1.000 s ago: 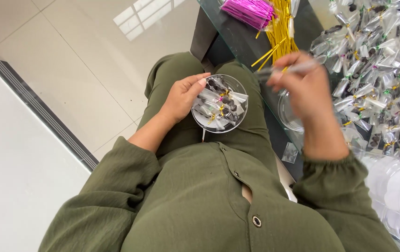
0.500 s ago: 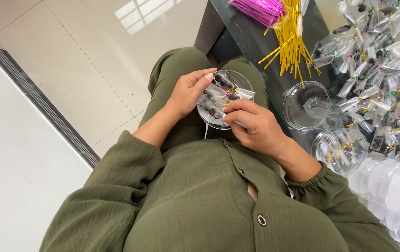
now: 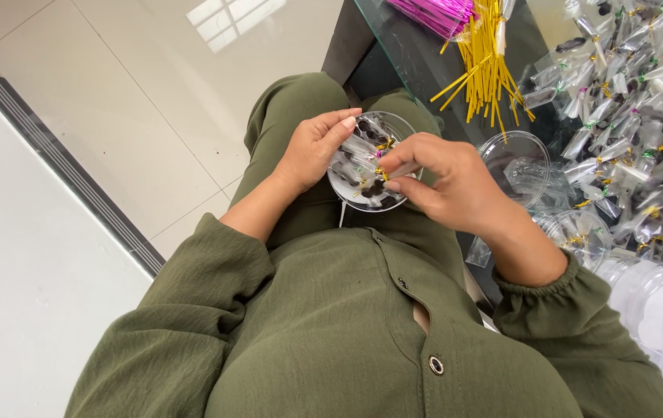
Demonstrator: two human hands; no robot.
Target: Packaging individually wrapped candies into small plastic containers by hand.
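Pale floor tiles fill the upper left as I look down at my lap. Left hand (image 3: 312,147) cups the clear round tub (image 3: 368,164) at frame centre; right hand (image 3: 443,182) pinches a small wrapped packet (image 3: 402,169), fingers closed, at its rim. Several packets already lie inside, so filling looks partly done. On the glass table (image 3: 416,58), upper right, a big heap of packets (image 3: 625,85), yellow twist ties (image 3: 490,58) and empty tubs (image 3: 517,162) wait.

Your one camera sits on your head and looks steeply down your chest. It views the clear round container (image 3: 370,162) on your lap closely, with the glass surface (image 3: 416,58) just beyond.
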